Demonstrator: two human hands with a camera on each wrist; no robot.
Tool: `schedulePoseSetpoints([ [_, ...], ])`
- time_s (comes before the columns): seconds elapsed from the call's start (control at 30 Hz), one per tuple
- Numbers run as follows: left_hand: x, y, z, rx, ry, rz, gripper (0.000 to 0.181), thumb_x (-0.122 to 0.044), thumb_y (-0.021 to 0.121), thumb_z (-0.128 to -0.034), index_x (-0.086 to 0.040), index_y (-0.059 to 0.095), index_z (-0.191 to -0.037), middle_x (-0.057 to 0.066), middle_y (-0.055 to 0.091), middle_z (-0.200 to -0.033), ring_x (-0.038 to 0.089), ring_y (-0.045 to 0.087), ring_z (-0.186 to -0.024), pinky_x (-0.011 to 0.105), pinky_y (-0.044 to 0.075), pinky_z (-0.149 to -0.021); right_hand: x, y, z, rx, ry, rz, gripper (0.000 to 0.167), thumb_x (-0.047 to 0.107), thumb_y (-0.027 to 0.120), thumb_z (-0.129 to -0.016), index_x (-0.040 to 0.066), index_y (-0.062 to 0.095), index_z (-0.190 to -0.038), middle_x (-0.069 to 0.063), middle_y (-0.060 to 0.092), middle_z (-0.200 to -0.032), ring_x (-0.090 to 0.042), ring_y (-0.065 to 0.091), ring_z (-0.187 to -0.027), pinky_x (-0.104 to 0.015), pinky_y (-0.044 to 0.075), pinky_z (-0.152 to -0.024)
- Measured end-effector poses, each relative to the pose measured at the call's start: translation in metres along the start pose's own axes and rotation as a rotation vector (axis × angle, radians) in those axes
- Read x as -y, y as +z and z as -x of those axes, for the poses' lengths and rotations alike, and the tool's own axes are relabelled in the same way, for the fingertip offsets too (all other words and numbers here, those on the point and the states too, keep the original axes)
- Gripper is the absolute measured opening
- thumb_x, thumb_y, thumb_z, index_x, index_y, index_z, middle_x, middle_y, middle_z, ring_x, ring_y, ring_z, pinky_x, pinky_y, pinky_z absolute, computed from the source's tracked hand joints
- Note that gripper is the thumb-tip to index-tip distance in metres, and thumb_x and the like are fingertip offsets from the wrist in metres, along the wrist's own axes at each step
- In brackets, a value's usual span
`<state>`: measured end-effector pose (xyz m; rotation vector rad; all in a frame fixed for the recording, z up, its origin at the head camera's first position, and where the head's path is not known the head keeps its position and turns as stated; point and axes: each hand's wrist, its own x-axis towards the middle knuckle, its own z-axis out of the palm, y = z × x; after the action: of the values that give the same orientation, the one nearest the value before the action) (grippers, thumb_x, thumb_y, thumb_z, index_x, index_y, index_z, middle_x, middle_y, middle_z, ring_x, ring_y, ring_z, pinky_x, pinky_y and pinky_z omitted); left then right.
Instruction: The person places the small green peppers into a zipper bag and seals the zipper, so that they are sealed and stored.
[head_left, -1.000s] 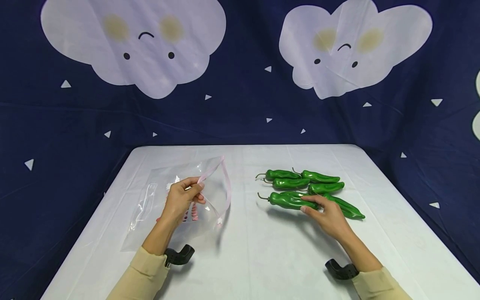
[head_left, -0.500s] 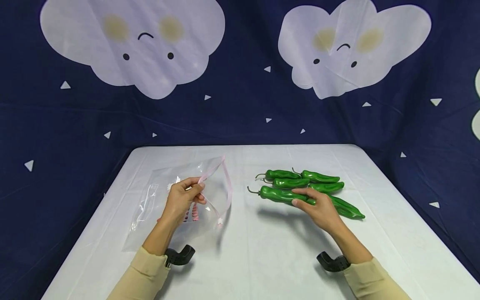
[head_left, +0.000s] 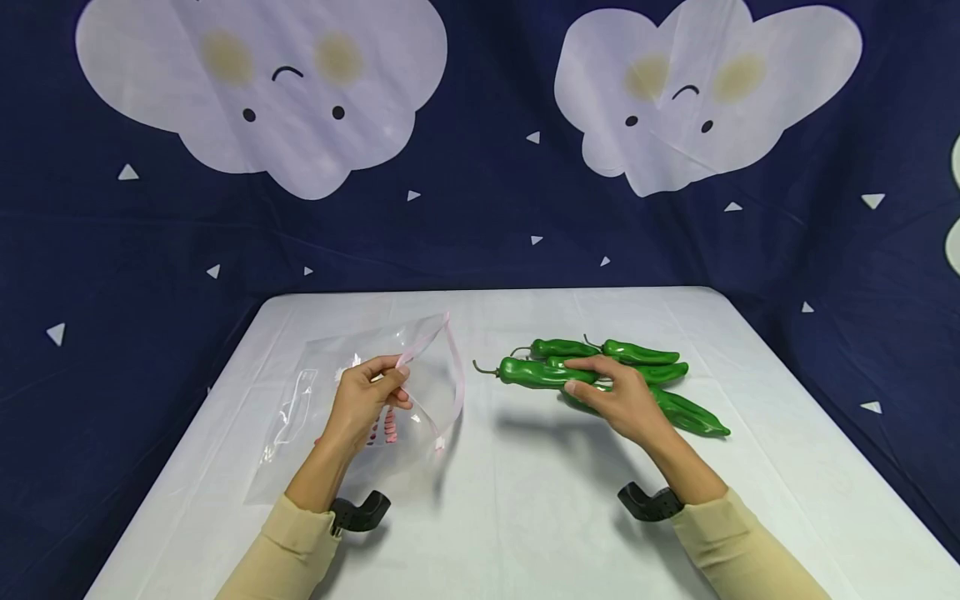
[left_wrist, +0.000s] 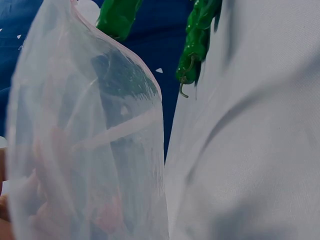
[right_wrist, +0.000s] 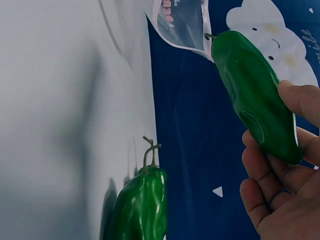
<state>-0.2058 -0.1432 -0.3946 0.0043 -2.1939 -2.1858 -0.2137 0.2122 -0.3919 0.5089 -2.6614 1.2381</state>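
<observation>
My left hand [head_left: 367, 400] pinches the pink-edged rim of a clear zip bag [head_left: 300, 425], whose mouth gapes toward the right. Pink print shows on the bag beside the fingers. In the left wrist view the bag [left_wrist: 100, 150] fills much of the picture. My right hand [head_left: 618, 400] grips a green pepper [head_left: 532, 373] by its tip end, above the table, stem pointing left to the bag. The right wrist view shows thumb and fingers around the pepper [right_wrist: 252, 95], with the bag's mouth [right_wrist: 182, 30] beyond its stem.
Several other green peppers [head_left: 690, 414] lie grouped on the white table [head_left: 487, 517], under and behind my right hand. A dark blue curtain [head_left: 480, 225] with cloud prints hangs behind the table's far edge.
My right hand has lifted the pepper off the group and carried it left and up toward the bag. My left hand and the bag stay nearly still.
</observation>
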Motion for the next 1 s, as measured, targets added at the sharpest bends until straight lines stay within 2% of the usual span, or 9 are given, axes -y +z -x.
schedulePoseSetpoints([
  [0.27, 0.0, 0.001, 0.001, 0.003, -0.008, 0.001, 0.029, -0.008, 0.057, -0.0932, 0.009, 0.057, -0.117, 0.004, 0.054, -0.083, 0.008, 0.06, -0.054, 0.024, 0.06, -0.059, 0.012, 0.009, -0.008, 0.031, -0.045, -0.041, 0.036, 0.036, 0.068, -0.086, 0.02, 0.066, -0.118, -0.003, 0.063, -0.122, -0.026, 0.054, -0.122, -0.051, 0.047, -0.1],
  [0.5, -0.001, 0.001, 0.001, 0.006, -0.013, 0.008, 0.03, -0.009, 0.057, -0.093, 0.009, 0.057, -0.117, 0.003, 0.054, -0.082, 0.008, 0.06, -0.054, 0.024, 0.06, -0.058, 0.02, 0.018, -0.016, 0.051, -0.047, -0.035, 0.036, 0.036, 0.069, -0.086, 0.02, 0.066, -0.118, -0.006, 0.061, -0.125, -0.027, 0.056, -0.118, -0.048, 0.053, -0.092],
  [0.73, -0.003, 0.002, 0.001, 0.007, -0.021, 0.005, 0.032, -0.01, 0.058, -0.0929, 0.01, 0.056, -0.119, 0.005, 0.055, -0.082, 0.008, 0.061, -0.054, 0.024, 0.06, -0.058, 0.03, 0.029, -0.023, 0.078, -0.075, -0.017, 0.037, 0.033, 0.07, -0.085, 0.017, 0.066, -0.118, -0.009, 0.061, -0.125, -0.03, 0.053, -0.122, -0.051, 0.05, -0.097],
  [1.0, -0.003, 0.001, 0.002, 0.006, -0.016, -0.002, 0.03, -0.009, 0.057, -0.0931, 0.009, 0.057, -0.117, 0.002, 0.055, -0.08, 0.008, 0.06, -0.054, 0.024, 0.06, -0.058, 0.036, 0.042, -0.029, 0.076, -0.136, 0.003, 0.035, 0.027, 0.072, -0.083, 0.015, 0.067, -0.115, -0.008, 0.063, -0.12, -0.029, 0.055, -0.119, -0.049, 0.049, -0.098],
])
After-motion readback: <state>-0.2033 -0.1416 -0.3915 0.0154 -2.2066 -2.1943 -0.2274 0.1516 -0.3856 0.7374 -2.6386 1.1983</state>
